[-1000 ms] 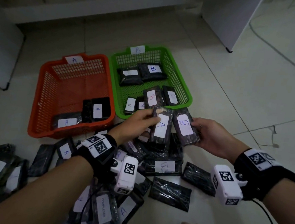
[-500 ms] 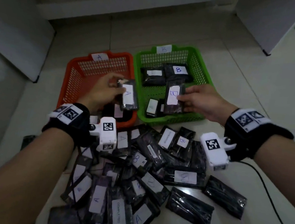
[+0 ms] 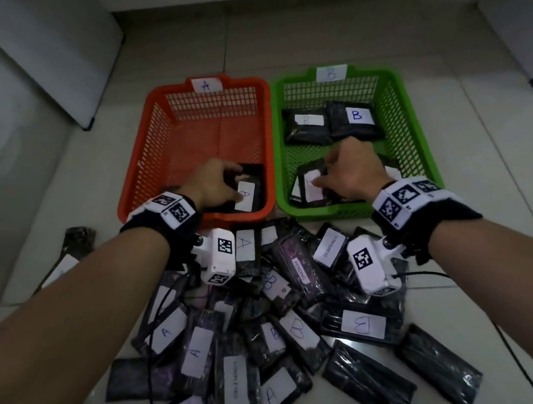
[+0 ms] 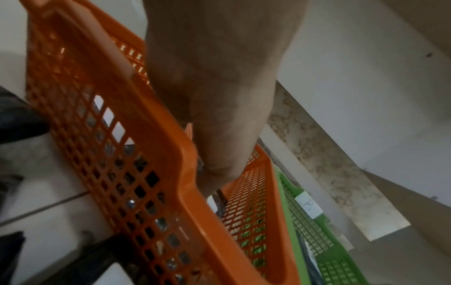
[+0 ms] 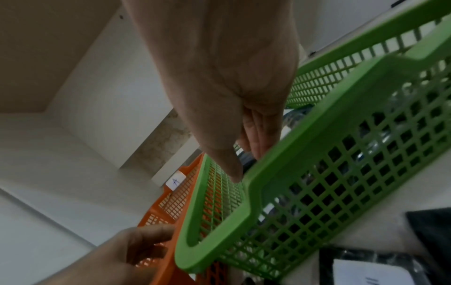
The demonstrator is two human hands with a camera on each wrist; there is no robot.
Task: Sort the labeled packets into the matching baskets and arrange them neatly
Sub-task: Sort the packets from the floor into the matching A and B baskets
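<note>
From my end I see a pale tiled floor and a white cabinet standing off to the left. A thin black cable snakes across the tiles on the right.

Orange basket, green basket, black packets with white labels

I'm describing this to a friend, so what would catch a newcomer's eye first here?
Two bright baskets side by side on the floor: the orange basket tagged A, the green basket tagged B. The left hand and right hand each reach into one, and a pile of black packets sprawls in front.
</note>
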